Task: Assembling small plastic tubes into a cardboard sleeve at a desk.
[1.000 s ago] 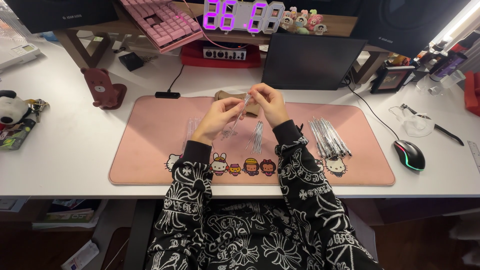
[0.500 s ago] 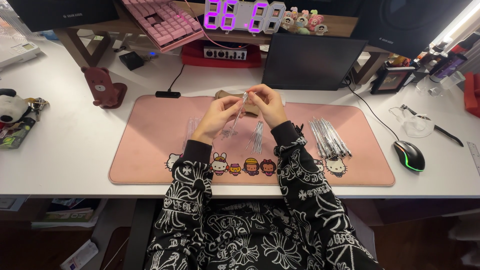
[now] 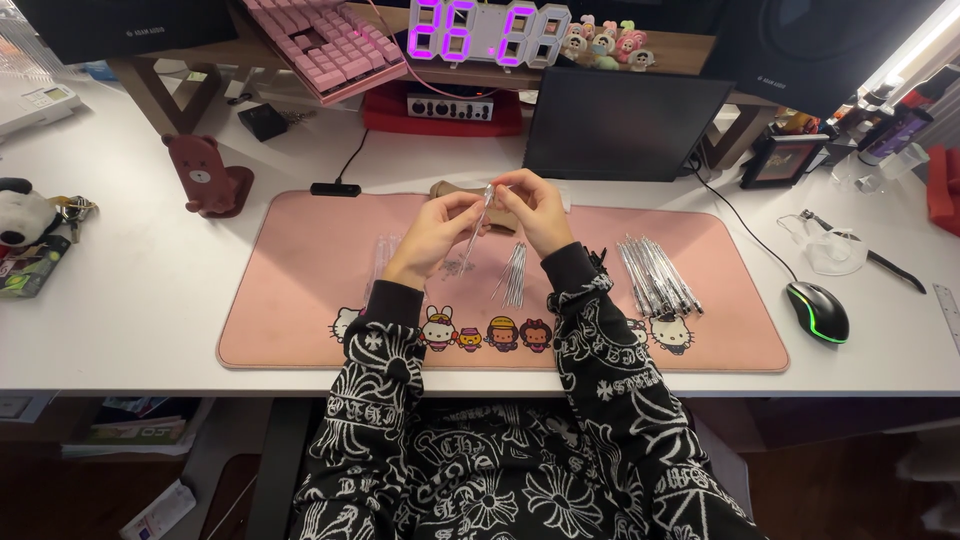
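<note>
Both hands, left hand (image 3: 437, 232) and right hand (image 3: 533, 208), are pinching one thin clear pen (image 3: 474, 228) above the pink mat (image 3: 300, 290), raised for close work; loose pens (image 3: 657, 275) are lying on the mat's right side.

Your hands (image 3: 490, 225) sit over the middle of the pink mat (image 3: 300, 300). At 9 o'clock the mat lies open out to its edge, past a clear packet (image 3: 383, 255) just beside your left wrist. At 6 o'clock a small bundle of silver rods (image 3: 514, 272) lies between your forearms. At 3 o'clock a larger rod pile (image 3: 657, 275) blocks the way toward the mouse (image 3: 817, 311). At 12 o'clock the dark tablet (image 3: 625, 125) stands close behind your fingers. The brown bear stand (image 3: 207, 175) sits at 10 o'clock on the table (image 3: 120, 310).
</note>
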